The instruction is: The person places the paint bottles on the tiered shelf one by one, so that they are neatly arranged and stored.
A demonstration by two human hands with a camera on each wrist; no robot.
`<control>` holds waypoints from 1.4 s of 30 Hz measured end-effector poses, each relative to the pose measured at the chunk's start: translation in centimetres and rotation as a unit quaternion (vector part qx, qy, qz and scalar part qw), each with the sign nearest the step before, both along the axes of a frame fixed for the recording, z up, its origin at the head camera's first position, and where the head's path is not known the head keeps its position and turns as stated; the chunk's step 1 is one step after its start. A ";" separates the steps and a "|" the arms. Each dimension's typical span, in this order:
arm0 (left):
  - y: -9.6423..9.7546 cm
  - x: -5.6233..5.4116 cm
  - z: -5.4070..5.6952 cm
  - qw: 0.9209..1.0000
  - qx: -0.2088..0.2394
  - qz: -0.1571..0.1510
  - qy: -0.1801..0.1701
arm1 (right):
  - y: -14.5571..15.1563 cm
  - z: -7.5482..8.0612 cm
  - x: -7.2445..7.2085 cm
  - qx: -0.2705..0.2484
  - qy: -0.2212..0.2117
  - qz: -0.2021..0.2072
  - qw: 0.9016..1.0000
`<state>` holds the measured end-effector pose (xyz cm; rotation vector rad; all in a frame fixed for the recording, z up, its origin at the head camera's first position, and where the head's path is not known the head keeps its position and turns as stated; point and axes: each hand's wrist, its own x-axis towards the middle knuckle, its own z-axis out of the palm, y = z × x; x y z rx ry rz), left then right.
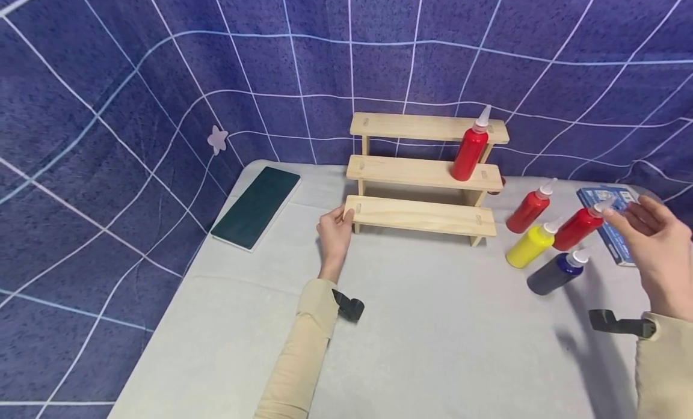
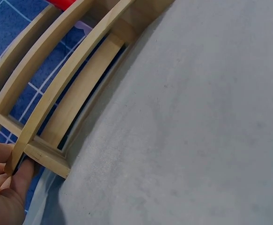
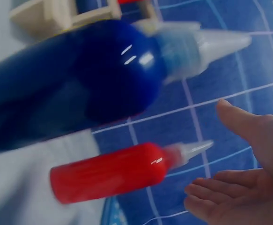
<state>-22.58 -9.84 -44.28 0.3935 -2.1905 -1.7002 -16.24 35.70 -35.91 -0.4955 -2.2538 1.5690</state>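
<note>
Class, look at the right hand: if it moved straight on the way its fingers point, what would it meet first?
Most likely the red bottle closest to the right hand, around the nozzle, though the depth between them is unclear.

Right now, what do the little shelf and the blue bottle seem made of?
The shelf looks like bare, smooth wood: pale tan with faint grain. The blue bottle seems glossy plastic, from its bright highlights; the colour could be its contents.

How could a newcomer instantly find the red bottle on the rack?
On the table stands a wooden rack. Near the right end of its middle shelf is the red bottle. It alone is shelved; other bottles stand on the table.
</note>
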 end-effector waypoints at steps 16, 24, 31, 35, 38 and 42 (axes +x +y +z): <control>0.4 0.1 0.1 1.000 0.005 -0.008 -0.003 | 2.0 -3.7 -1.3 0.072 -0.073 0.113 0.988; 0.8 0.2 0.3 1.000 0.002 -0.019 -0.012 | 2.6 -4.9 -1.3 0.067 -0.076 0.128 0.987; 0.8 0.0 0.3 1.000 0.002 -0.019 -0.003 | 3.0 -5.6 -1.3 0.033 -0.053 0.131 0.989; 0.7 0.2 0.2 1.000 0.003 -0.016 -0.002 | 3.0 -5.7 -1.5 0.031 -0.046 0.132 0.990; 0.6 0.3 0.2 1.000 0.008 -0.015 -0.003 | 2.8 -5.6 -1.5 0.043 -0.052 0.125 0.990; 0.5 0.4 0.0 1.000 0.010 -0.013 -0.006 | 2.4 -4.9 -1.3 0.052 -0.068 0.102 0.991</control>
